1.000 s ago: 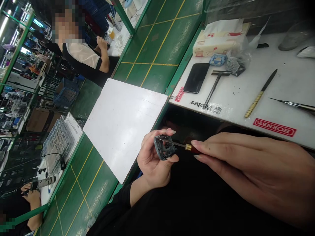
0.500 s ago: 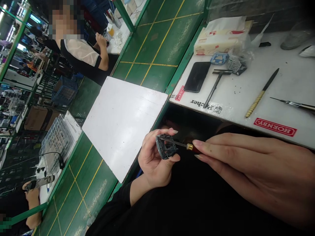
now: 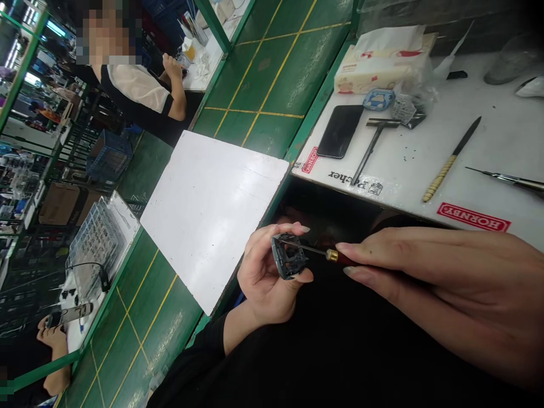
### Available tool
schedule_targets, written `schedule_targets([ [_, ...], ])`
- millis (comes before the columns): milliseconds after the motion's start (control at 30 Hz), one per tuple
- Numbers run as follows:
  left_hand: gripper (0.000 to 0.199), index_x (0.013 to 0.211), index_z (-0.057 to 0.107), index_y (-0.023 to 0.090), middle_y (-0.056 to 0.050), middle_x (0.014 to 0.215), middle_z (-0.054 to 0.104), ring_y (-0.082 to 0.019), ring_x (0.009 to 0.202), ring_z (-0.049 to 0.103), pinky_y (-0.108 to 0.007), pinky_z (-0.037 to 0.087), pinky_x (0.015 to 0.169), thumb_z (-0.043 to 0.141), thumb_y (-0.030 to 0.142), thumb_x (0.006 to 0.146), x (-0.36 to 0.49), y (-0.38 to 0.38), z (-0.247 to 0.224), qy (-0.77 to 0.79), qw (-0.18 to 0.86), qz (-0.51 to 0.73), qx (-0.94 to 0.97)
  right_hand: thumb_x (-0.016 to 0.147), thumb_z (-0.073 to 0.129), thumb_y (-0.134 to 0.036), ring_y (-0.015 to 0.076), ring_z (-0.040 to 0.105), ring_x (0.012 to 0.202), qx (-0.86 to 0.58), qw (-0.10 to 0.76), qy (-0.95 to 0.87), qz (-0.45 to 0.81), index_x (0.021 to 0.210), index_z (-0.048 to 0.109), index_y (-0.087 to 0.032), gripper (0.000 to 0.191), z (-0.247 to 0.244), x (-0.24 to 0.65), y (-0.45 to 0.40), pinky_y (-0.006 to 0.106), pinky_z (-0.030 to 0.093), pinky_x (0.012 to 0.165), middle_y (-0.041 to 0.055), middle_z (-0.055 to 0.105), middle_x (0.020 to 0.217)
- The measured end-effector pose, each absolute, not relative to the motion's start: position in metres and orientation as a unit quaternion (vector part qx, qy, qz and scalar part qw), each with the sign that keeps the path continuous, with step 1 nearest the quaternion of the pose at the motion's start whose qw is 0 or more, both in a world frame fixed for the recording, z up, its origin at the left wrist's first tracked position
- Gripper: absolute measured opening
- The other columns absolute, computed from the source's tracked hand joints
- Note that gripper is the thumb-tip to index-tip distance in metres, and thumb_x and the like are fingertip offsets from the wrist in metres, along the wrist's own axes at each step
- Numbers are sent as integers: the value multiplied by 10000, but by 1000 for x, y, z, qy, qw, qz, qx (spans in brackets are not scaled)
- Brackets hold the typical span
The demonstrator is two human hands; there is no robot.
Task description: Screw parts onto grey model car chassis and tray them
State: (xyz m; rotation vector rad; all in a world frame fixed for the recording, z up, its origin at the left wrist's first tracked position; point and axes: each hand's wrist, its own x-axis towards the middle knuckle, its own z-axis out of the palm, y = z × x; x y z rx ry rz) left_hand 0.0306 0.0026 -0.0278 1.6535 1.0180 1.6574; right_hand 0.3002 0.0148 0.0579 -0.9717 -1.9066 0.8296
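The left hand (image 3: 266,277) clasps a small dark plastic frame (image 3: 289,256) while the right hand (image 3: 433,272) pinches a precision screwdriver (image 3: 332,255), its thin shaft reaching across the frame.

Left of the hands, a seated co-worker (image 3: 136,93) works across a green worktop (image 3: 250,93), and a white board (image 3: 212,215) lies just beside the left hand. The frame sits between the fingers and thumb of that hand, in front of the person and well above the lap. Beyond the hands, on a white mat (image 3: 408,181), lie a black smartphone (image 3: 340,131), a T-handled tool (image 3: 374,141), a tissue pack (image 3: 378,71), and a striped-handled pick (image 3: 444,167), with a steel probe (image 3: 505,180) furthest right.
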Motion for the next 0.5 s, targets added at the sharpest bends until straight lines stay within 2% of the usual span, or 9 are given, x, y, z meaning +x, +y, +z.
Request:
schedule_targets([
  [300, 752, 1742, 761, 344, -100, 1426, 835, -341, 1266, 917, -624, 785, 1192, 1022, 588, 1081, 31, 4, -26, 376, 282, 625, 623, 1162, 814, -140, 208, 897, 804, -386, 408, -752, 345, 1403, 928, -378, 357, 55, 304, 18, 273, 689, 599, -28, 927, 1020],
  [500, 769, 1751, 753, 343, -97, 1419, 837, -345, 1294, 905, -632, 775, 1210, 1028, 586, 1075, 29, 3, -26, 376, 284, 617, 630, 1170, 813, -159, 183, 888, 794, -389, 403, -753, 346, 1363, 918, -391, 320, 54, 305, 17, 240, 686, 593, -49, 918, 1007],
])
